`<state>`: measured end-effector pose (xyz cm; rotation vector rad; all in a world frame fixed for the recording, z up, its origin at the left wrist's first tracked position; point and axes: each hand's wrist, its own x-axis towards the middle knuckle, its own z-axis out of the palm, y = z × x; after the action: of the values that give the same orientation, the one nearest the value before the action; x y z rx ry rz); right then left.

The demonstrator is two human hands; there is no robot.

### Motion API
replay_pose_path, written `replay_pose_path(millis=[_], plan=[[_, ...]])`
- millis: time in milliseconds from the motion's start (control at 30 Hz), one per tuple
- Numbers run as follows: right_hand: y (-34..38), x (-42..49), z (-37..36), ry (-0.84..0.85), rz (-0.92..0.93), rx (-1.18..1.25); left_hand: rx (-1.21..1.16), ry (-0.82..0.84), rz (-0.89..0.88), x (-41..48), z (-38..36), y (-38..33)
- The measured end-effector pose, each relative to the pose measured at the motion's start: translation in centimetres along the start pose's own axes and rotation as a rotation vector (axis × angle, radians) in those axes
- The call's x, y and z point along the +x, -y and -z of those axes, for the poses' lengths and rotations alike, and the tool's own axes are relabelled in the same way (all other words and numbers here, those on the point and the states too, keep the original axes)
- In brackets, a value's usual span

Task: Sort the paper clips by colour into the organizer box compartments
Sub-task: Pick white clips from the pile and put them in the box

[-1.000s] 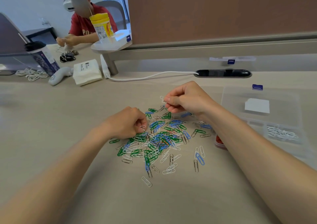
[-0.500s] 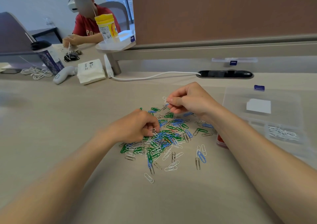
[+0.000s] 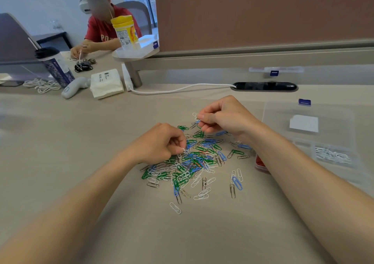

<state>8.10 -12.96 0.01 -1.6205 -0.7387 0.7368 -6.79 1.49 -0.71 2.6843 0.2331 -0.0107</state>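
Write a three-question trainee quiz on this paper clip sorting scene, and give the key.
1. True or false: the left hand pinches a white paper clip at the pile.
2. The paper clips lying in the organizer box are: A green, B white, C blue.
3. Fill in: the hand nearer the organizer box is the ___ one.
Key: 1 true; 2 B; 3 right hand.

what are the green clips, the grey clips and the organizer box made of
Green paper clips: probably wire under a plastic coating; the colour looks solid and matte.
Grey paper clips: likely bare steel wire; dull metallic grey.
Organizer box: clear plastic, slightly hazy; the desk shows through it.
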Motion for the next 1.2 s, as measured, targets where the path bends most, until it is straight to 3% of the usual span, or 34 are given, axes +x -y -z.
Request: replay_pose_path(millis=[267,433,767,1033,1200], plan=[[0.0,-2.0,2.9,-0.083,-0.002,0.005,-0.434,-0.06,0.118,1.7,0.9,-2.3],[-0.3,-5.4,7.8,-0.182,-0.039,-0.045,-0.592,-0.021,0.05,5.3,0.0,-6.7],[-1.9,-13.7,19.3,-0.463,-0.153,-0.353,-0.415,0.074,-0.184,14.0,-4.5,-18.9],[-3.7,-14.6,20.5,-0.326,-0.208,-0.592,-0.16,0.199,-0.298,16.1,-7.3,-22.1],[-3.5,-14.0,20.7,-0.262,-0.201,-0.593,-0.173,0.273,-0.302,15.8,-6.4,-21.7]])
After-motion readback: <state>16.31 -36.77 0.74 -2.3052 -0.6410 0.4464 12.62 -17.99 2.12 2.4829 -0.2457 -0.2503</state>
